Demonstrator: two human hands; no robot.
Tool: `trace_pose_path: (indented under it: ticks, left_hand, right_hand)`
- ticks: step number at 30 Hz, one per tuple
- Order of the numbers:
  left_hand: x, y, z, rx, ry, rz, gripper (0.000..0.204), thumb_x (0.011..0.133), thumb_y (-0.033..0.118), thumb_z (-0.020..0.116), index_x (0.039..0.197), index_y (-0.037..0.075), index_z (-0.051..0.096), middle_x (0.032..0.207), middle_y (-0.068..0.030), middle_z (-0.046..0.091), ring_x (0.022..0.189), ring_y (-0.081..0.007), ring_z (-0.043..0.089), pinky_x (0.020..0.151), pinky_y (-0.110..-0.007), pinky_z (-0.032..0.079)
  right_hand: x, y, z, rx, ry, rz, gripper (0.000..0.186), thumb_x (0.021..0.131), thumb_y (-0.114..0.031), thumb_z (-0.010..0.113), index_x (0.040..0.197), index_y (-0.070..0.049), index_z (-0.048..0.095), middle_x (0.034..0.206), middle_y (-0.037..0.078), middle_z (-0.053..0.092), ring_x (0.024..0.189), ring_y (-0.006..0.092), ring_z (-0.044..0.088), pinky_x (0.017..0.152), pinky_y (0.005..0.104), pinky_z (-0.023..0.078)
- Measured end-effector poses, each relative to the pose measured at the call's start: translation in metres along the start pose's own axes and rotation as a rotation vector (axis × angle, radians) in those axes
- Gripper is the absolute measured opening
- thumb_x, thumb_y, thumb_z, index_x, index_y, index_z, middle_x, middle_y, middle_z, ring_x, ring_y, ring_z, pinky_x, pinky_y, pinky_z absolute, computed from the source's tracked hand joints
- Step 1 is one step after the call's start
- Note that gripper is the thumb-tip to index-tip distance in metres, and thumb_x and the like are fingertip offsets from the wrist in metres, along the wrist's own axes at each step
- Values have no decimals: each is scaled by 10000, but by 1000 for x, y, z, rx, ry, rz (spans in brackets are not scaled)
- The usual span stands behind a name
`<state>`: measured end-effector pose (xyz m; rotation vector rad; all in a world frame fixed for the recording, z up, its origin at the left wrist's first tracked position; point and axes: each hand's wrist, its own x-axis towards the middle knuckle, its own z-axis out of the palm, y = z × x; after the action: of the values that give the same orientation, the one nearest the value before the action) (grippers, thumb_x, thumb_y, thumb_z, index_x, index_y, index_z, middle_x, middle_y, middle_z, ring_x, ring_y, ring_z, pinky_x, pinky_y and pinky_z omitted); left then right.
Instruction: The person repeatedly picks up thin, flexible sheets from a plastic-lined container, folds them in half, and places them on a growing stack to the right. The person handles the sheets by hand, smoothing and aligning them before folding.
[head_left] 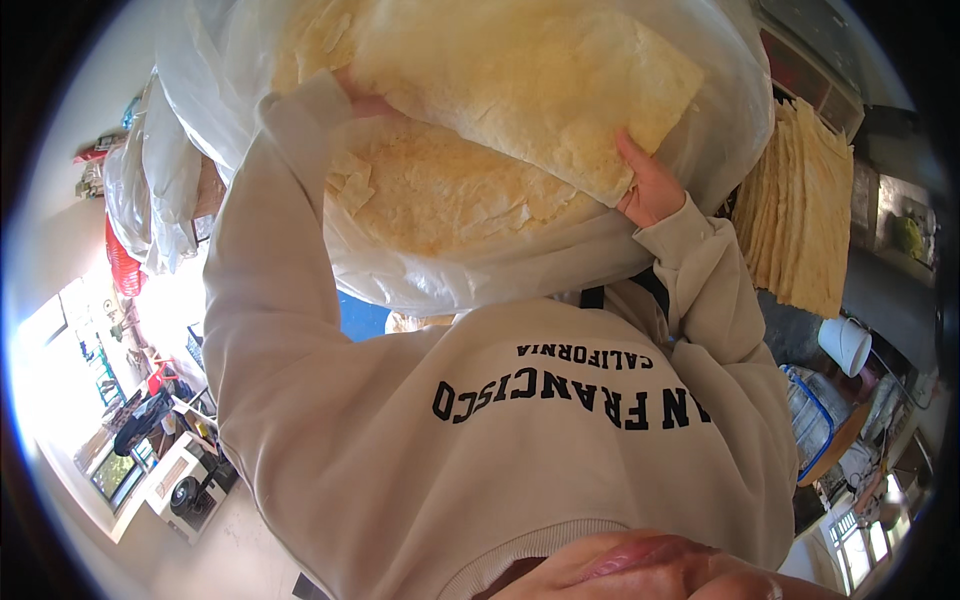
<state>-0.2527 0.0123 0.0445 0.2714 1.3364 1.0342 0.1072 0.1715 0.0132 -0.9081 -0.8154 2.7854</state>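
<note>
A large, thin, pale-yellow sheet (pixel 540 85), like flatbread, is held up at a slant between my two hands. My right hand (pixel 652 190) grips its near right corner, the thumb on top and the fingers underneath. At the sheet's left edge, my left hand (pixel 368 100) holds on, its fingers mostly hidden beneath the sheet. Below it lies a pile of similar yellow sheets (pixel 430 195) with flaky, broken edges. This pile sits inside a big translucent plastic bag (pixel 420 280) whose mouth is spread wide around it.
To the right, a thick stack of folded yellow sheets (pixel 800 215) hangs down. Beyond it are a white bucket (pixel 845 345) and a blue-rimmed clear container (pixel 808 420). White plastic bags (pixel 165 175) hang at the left, with a black fan (pixel 188 495) farther off.
</note>
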Motion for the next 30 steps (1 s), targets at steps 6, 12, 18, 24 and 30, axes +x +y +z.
trace_pose_path:
  ticks: [6,12,18,24,30]
  left_hand:
    - [9,-36,30,1084,1062,568,690,959,565,506,1434,71,427,1464,-168,472,1330,-351,458,1104,-507,362]
    - [32,-96,126,1590,656,802,767,950,578,490,1565,178,263,1628,-98,219,1512,-322,146,1214,-503,108]
    - [25,-87,137,606,649,885,720,987,511,477,1536,84,292,1589,-120,294,1475,-335,234,1210,-517,155]
    - [-21,-112,181,-821,106,487,584,1024,416,476,1443,19,385,1439,-164,498,1316,-321,487,1133,-452,364]
    - [1,-127,204,-951,-18,411,562,1040,426,455,1451,51,373,1453,-144,484,1336,-319,465,1123,-482,367]
  right_hand:
    - [7,-2,-5,194,46,47,474,1068,-288,429,1464,-35,368,1472,119,467,1330,257,498,1114,405,441]
    - [10,-1,-6,149,24,78,504,1065,-306,431,1470,-15,361,1469,132,474,1328,265,501,1112,414,440]
    - [6,-6,4,140,41,40,494,1063,-300,438,1459,-9,383,1461,135,483,1323,269,507,1100,418,449]
    - [-10,7,37,217,51,21,465,1056,-286,457,1434,-18,410,1414,122,525,1281,253,541,1068,415,474]
    - [-22,21,40,35,110,-96,440,1027,-297,531,1385,-47,474,1327,84,592,1180,214,606,975,389,523]
